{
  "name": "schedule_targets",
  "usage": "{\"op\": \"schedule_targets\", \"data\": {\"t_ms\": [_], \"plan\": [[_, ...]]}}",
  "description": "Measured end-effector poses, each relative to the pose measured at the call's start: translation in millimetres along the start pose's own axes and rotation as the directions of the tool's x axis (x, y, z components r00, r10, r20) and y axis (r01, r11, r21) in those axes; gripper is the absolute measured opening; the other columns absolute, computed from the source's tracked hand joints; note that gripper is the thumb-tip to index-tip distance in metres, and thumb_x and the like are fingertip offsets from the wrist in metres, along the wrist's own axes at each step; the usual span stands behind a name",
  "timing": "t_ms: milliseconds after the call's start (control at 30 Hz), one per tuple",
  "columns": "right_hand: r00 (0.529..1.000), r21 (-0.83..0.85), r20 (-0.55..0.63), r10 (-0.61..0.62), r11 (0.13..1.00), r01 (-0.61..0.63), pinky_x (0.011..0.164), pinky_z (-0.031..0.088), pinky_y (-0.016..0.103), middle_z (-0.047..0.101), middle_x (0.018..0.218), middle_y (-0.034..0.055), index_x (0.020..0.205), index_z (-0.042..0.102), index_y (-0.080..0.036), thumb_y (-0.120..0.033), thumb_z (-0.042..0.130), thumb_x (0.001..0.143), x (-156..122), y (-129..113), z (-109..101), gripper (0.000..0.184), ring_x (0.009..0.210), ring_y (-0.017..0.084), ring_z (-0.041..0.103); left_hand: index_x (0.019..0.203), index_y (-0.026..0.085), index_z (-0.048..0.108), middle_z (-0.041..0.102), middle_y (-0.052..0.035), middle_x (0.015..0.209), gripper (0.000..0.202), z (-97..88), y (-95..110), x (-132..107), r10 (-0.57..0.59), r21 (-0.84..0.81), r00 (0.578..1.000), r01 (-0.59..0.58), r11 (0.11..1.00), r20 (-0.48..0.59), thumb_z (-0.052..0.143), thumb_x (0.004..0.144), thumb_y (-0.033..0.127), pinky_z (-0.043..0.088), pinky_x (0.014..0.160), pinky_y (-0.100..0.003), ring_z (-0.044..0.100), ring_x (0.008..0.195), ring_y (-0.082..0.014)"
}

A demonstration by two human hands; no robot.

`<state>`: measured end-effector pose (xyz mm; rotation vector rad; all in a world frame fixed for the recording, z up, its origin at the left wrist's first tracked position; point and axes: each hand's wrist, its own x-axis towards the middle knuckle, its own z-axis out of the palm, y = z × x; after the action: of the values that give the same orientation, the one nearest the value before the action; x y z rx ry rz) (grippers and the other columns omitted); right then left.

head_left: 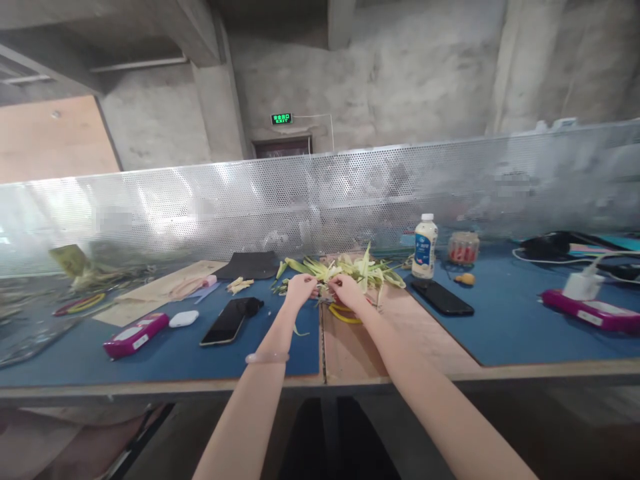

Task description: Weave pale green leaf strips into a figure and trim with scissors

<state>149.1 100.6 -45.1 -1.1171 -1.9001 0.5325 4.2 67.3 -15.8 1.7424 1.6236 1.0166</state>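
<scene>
A loose heap of pale green and yellow corn husks [370, 270] lies at the back middle of the table. My left hand [301, 289] is at the heap's front edge, its fingers closed in a pinch. Close by on the right, my right hand [345, 291] is also pinched, thumb against fingers. The fingertips face each other across a small gap, and whatever is between them is too small to make out. Just in front of the husks, partly behind my right hand, a yellow ring-shaped coil [345, 315] rests on the tan board [400, 330].
Left lie a black phone [227, 325], a white case [184, 319], a magenta box [136, 335] and brown paper [150, 293]. To the right are a bottle [424, 248], another phone [443, 297], a jar [463, 249] and a magenta power strip [590, 311]. A perforated metal screen [240, 207] stands behind.
</scene>
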Motion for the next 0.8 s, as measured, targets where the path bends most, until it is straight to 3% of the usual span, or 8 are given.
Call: {"op": "schedule_targets", "data": {"t_ms": [367,800], "plan": [[0.999,-0.082,-0.04,-0.021,0.996,0.018,0.07,0.048,0.033,0.058,0.094,0.0043,0.098,0.054,-0.013,-0.029,0.047,0.085,0.0,-1.5,-0.5,0.022,0.079,0.014,0.057,0.106,0.014,0.051,0.056,-0.0067,0.103,0.027,0.2,-4.5,4.0,-0.022,-0.086,1.0,0.022,0.996,-0.002,0.047,0.083,0.029,0.048,0.071,-0.035,0.057,0.084,-0.0166],[0.991,-0.15,-0.119,-0.06,0.988,0.042,0.072,0.047,0.035,0.056,0.098,0.0051,0.099,0.054,-0.013,-0.028,0.048,0.085,1.9,4.3,2.1,0.022,0.084,0.015,0.056,0.105,0.014,0.051,0.056,-0.0066,0.102,0.027,-0.3,-1.4,2.5,-0.009,-0.056,0.998,0.005,0.998,-0.056,0.046,0.083,0.029,0.048,0.071,-0.035,0.057,0.084,-0.0163]]}}
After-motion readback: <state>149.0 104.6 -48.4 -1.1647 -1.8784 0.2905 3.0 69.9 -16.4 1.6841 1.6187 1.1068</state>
